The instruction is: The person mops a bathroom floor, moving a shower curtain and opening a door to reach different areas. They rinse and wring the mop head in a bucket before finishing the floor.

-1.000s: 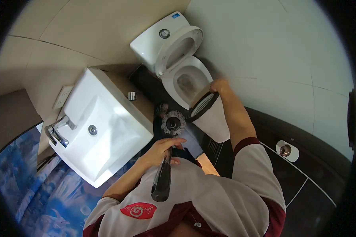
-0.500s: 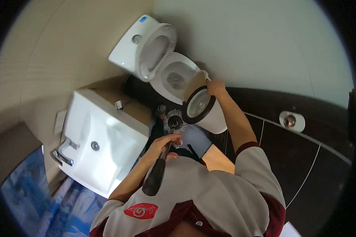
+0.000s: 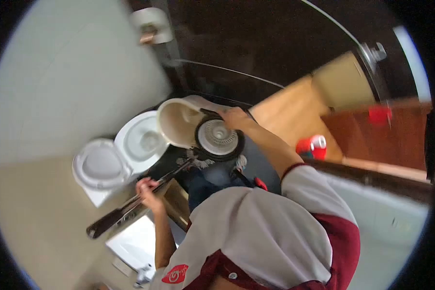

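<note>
My left hand (image 3: pixel 148 188) is closed around the dark handle (image 3: pixel 112 220) of a long brush. The brush's pale bristle head (image 3: pixel 201 163) is near the floor. My right hand (image 3: pixel 233 118) grips the rim of a cream bucket (image 3: pixel 176 123), where the dark-rimmed round strainer basket (image 3: pixel 219 136) is attached. The bucket is tilted, with its opening visible, beside the open toilet (image 3: pixel 142 140). Inside the toilet bowl the water area is partly blurred.
A white sink (image 3: pixel 135 241) lies at the lower left. On the upper wall is a toilet-roll holder (image 3: pixel 152 24). A red and white container (image 3: pixel 311 146) stands on the wooden floor (image 3: pixel 282 113) beyond the doorway, near a reddish-brown cabinet (image 3: pixel 377 137).
The view has swung round towards the doorway. My left hand and the brush handle have moved out from my body, and the bucket now shows its inside.
</note>
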`<state>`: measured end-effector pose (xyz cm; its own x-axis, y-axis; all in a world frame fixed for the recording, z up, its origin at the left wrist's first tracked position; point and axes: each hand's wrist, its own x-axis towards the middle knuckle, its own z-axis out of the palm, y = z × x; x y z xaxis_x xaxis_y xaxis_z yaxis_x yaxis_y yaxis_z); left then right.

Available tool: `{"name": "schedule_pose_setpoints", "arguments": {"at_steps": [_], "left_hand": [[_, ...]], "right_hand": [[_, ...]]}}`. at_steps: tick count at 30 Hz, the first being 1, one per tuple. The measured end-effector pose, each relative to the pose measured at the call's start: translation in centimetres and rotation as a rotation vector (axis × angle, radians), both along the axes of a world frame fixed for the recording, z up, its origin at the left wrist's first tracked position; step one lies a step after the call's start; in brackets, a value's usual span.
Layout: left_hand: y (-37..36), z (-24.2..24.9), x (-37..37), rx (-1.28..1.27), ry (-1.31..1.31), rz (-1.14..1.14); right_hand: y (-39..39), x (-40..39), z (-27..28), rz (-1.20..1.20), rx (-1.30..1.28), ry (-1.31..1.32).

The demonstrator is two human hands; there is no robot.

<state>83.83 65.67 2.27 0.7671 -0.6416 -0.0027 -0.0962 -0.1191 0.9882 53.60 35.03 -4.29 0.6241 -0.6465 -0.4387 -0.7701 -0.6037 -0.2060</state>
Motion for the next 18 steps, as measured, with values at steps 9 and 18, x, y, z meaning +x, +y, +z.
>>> {"name": "schedule_pose_setpoints", "arguments": {"at_steps": [9,18], "left_hand": [[-3.7,1.0,-9.6,0.064,-0.255,-0.159],[-10.2,0.1,-17.0,0.076,-0.122,-0.37]], "right_hand": [[6.7,-28.5,-2.1,-0.416,0.028,0.018],[10.6,-44.0,-1.0,-0.729,0.033,0.204]]}}
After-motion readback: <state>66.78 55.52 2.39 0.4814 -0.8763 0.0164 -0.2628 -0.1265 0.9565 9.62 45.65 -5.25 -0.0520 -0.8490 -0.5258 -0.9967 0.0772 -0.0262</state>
